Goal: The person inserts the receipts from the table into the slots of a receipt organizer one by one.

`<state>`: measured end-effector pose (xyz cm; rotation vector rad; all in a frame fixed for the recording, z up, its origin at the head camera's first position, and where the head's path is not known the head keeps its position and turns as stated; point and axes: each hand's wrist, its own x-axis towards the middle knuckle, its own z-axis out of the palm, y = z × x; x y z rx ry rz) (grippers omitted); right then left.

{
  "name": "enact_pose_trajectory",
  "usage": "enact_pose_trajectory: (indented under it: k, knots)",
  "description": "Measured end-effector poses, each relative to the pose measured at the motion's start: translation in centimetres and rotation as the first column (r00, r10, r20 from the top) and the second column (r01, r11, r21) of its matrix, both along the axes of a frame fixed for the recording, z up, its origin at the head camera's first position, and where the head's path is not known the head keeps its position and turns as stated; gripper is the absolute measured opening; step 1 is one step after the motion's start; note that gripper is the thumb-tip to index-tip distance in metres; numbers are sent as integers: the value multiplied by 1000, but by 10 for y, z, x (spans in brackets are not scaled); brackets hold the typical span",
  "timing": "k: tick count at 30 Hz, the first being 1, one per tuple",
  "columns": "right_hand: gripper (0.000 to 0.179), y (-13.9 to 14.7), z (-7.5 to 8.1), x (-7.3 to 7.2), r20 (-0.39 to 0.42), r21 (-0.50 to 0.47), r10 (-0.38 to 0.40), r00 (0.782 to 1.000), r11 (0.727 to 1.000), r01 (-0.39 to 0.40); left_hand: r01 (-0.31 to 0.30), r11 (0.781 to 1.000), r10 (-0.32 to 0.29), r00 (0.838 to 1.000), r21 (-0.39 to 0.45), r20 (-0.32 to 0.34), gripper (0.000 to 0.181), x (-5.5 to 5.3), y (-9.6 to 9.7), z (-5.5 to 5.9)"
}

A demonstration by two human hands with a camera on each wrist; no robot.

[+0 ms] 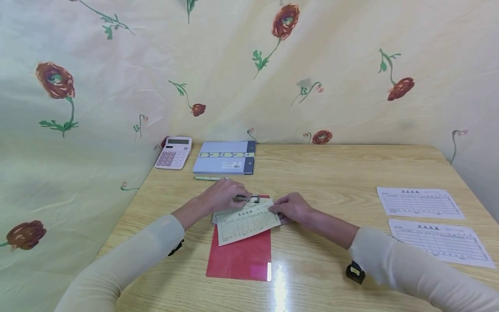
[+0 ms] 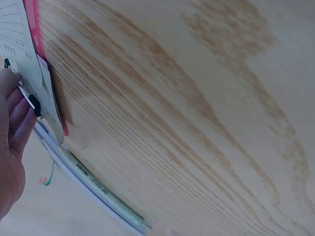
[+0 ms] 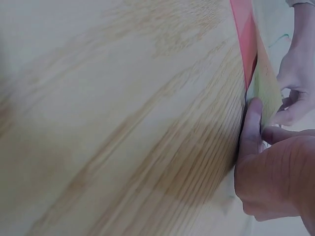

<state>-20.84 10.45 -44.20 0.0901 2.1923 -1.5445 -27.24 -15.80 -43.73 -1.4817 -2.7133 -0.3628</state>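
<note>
Head view: on a wooden counter (image 1: 331,173), the left hand (image 1: 226,193) pinches the metal clip (image 1: 254,199) of a red clipboard (image 1: 238,258); the right hand's (image 1: 295,208) grip pinches the right edge of a printed form (image 1: 245,223) slanting across it.

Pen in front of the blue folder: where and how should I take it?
I'd pinch the pen across mid-barrel, coming down from above with fingers at its front and back. It is slim and lies flat, roughly parallel to the blue folder close behind. Watch the left hand, near its right end.
</note>
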Motion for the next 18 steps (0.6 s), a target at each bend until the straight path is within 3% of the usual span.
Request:
enact_pose_trajectory:
  k: [18]
  knots:
    - [32, -6, 2, -3, 11, -18, -19, 1000, 1000, 19, -3, 1000, 3, 1000, -2, -6, 21, -1, 2, 1]
